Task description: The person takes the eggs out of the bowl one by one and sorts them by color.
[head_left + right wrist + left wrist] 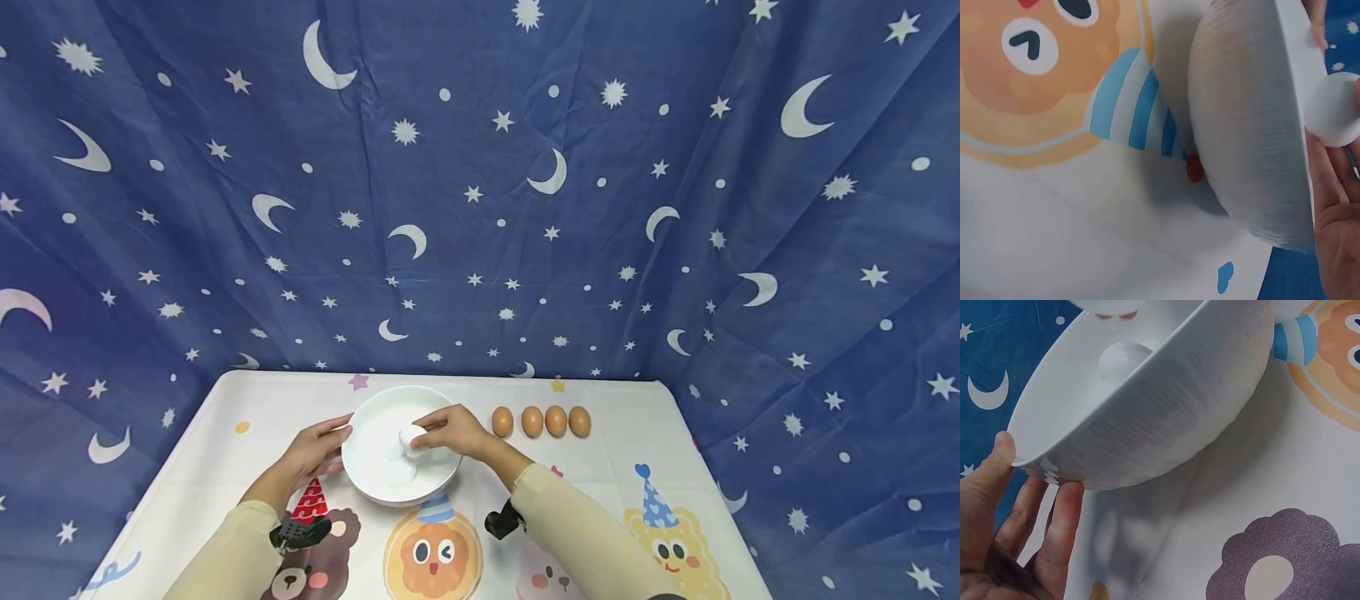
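A white bowl (375, 467) rests on the table. My left hand (311, 450) grips its left side, the thumb (1004, 450) at the rim and fingers against the outer wall. Inside the bowl's mouth, my right hand (456, 429) pinches a smooth white egg (411, 437) between thumb and fingers. The right wrist view shows this egg (1333, 109) just above the rim. Deeper in the bowl, the left wrist view shows a pale rounded shape (1124, 359); whether it is a reflection or another egg, I cannot tell.
Several brown eggs (556, 421) lie in a row right of the bowl. A white tablecloth (600, 467) with cartoon figures covers the table. Behind it hangs a blue curtain (465, 242) with moons and stars.
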Demonstrator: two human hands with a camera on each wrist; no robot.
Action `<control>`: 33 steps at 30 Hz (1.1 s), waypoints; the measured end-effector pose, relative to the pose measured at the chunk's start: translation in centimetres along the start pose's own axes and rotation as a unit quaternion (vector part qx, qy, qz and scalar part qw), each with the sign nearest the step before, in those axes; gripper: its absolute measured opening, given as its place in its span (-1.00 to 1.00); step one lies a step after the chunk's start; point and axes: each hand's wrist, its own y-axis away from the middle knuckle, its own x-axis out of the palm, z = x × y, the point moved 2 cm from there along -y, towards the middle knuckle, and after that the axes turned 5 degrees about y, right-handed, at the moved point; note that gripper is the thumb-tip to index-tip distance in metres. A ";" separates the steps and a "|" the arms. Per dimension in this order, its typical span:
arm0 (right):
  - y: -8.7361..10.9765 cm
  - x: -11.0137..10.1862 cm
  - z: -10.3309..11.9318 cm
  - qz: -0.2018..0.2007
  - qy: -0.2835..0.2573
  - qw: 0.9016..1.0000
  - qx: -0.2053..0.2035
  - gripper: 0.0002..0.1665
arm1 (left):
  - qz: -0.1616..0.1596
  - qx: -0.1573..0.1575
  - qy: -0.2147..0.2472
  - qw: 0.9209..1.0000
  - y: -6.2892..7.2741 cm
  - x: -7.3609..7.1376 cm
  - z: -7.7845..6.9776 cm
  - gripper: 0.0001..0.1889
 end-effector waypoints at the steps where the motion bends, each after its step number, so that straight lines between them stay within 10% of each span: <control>1: 0.3 -0.2 -0.1 -0.006 -0.014 1.000 0.004 -0.57 | 0.001 0.001 0.001 1.000 0.0 0.0 0.0 -0.35; 14: 4.6 -2.8 -2.3 -0.132 -0.215 0.965 0.076 -0.51 | -0.001 -0.001 -0.009 1.000 0.1 0.0 -0.2 -0.37; 33: 8.2 -4.5 -8.1 -0.227 -0.201 0.945 0.123 -0.48 | 0.010 0.005 -0.018 1.000 0.1 0.1 -0.2 -0.36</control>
